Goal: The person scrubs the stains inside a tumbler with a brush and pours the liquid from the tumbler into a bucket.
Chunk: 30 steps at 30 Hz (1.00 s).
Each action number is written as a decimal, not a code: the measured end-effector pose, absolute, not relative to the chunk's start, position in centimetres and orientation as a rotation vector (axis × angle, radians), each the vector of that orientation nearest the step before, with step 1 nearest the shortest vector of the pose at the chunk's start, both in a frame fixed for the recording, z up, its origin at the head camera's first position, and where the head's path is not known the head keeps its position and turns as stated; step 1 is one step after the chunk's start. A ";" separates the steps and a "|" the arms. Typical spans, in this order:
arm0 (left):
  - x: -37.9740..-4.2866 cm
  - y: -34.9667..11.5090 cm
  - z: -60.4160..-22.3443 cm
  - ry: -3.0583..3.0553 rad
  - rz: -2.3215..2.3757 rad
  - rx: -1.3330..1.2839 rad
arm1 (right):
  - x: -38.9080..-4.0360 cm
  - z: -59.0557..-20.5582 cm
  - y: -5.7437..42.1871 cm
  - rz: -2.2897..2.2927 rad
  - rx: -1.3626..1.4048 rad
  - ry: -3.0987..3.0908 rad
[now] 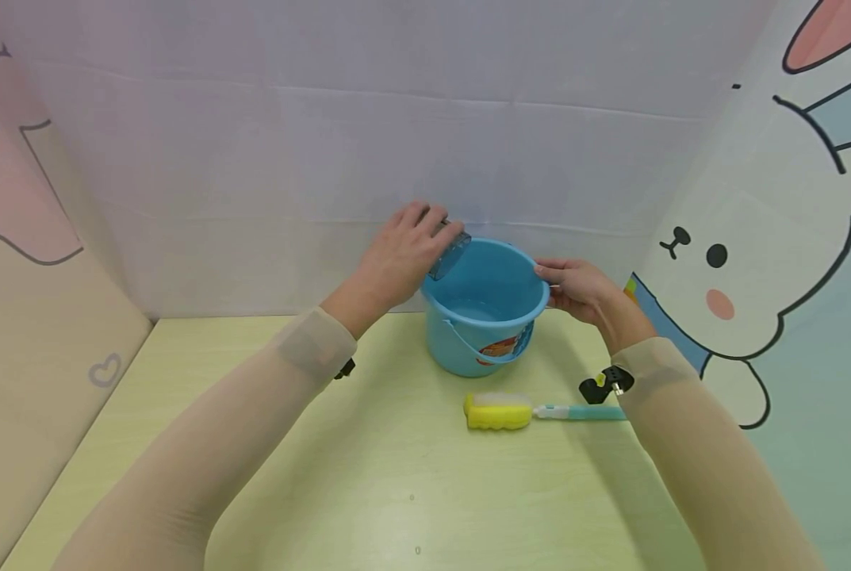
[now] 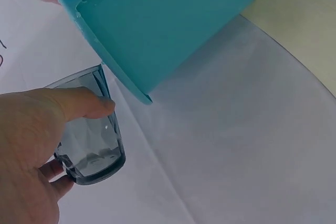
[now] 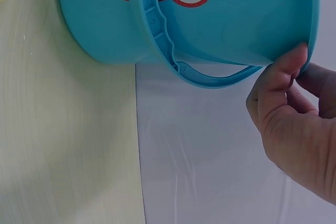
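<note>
A blue plastic bucket (image 1: 446, 341) stands on the table, its handle hanging down at the front over a red sticker. My left hand (image 1: 400, 254) grips a clear glass cup (image 1: 450, 255), which is tilted over the bucket's left rim. In the left wrist view the thumb lies along the side of the cup (image 2: 92, 140), and the cup looks see-through. On the other side, my right hand (image 1: 578, 287) pinches the bucket's right rim between thumb and fingers, as the right wrist view of the hand (image 3: 294, 108) also shows. What lies inside the bucket is hard to tell.
A brush with a yellow head (image 1: 498, 414) and a teal handle (image 1: 596, 412) lies on the pale wood-look table (image 1: 368, 492) in front of the bucket. The right sleeve covers the handle's end. A white cloth wall (image 1: 289, 174) rises behind, and a cartoon-printed wall (image 1: 789, 262) stands right.
</note>
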<state>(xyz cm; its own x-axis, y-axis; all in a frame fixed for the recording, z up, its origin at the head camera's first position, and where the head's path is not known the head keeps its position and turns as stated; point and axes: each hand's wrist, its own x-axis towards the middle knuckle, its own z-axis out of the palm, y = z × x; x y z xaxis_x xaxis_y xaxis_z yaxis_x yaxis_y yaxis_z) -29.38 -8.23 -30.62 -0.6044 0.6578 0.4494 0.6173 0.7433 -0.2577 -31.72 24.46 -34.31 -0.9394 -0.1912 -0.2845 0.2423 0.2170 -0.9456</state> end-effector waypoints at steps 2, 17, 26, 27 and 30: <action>-29.4 -8.2 -30.6 -2.416 0.125 -0.967 | -31.7 -34.4 24.4 -1.779 0.050 2.154; -29.5 -8.1 -30.8 -2.342 0.181 -0.990 | -31.8 -34.4 24.4 -1.785 0.036 2.155; -29.4 -8.6 -31.1 -2.359 0.001 -0.931 | -31.8 -34.4 24.5 -1.793 0.052 2.148; -29.4 -8.7 -31.1 -2.362 -0.037 -0.924 | -31.9 -34.4 24.5 -1.799 0.058 2.147; -29.4 -9.0 -31.2 -2.389 -0.148 -0.895 | -31.9 -34.4 24.4 -1.802 0.062 2.145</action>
